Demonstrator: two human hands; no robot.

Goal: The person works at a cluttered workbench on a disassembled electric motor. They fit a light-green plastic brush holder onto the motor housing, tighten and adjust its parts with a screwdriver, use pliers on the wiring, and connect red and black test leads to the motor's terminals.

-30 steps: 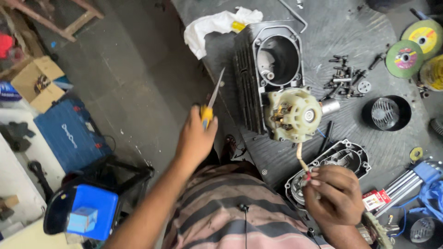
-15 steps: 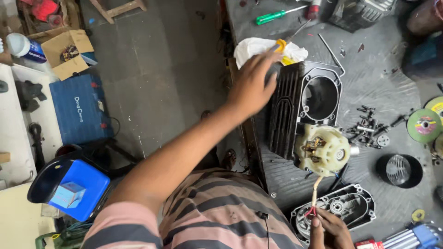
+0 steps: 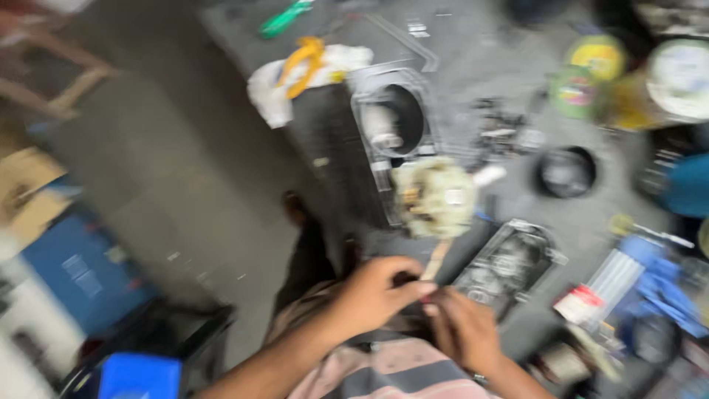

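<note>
The picture is motion-blurred. A grey concrete floor (image 3: 170,170) fills the left and middle, evenly lit with soft shadows. To the right runs a dark grey metal tabletop (image 3: 473,52). At the upper left stands part of a wooden frame (image 3: 66,81), below it a brown cardboard box (image 3: 26,188). A blue case (image 3: 81,273) lies on the floor at the lower left, with a bright blue box (image 3: 140,377) near the bottom edge.

Cream motor part (image 3: 434,196), yellow-handled tool (image 3: 304,65)
</note>
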